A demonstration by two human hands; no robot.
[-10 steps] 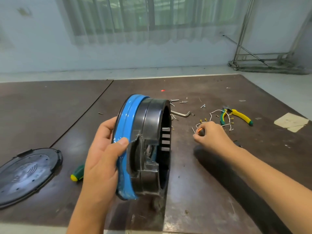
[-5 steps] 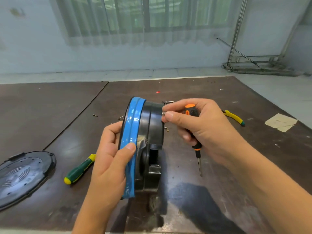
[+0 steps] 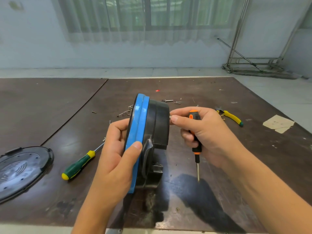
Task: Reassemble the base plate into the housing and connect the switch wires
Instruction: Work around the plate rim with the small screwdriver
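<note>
Right hand (image 3: pixel 207 132) moved to housing (image 3: pixel 158 122), gripping orange screwdriver (image 3: pixel 196 149); left hand (image 3: pixel 116 157) holds housing.

L hand (image 3: pixel 118 159) grips blue-rimmed housing (image 3: pixel 152 132) upright on table (image 3: pixel 219 191); R hand (image 3: pixel 206 134) holds orange screwdriver (image 3: pixel 195 142), tip down.

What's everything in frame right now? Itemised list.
housing: one, blue rim, black body, upright on edge, centre
round plate: one, black, flat, far left
green screwdriver: one, green and yellow, table, left of housing
orange screwdriver: one, orange and black, right hand, tip down
pliers: one, yellow and green, far right
screws: several, silver, scattered behind housing
paper scrap: one, tan, right edge
table: one, dark brown, under everything
left hand: one, grips housing's blue rim
right hand: one, holds orange screwdriver
</note>
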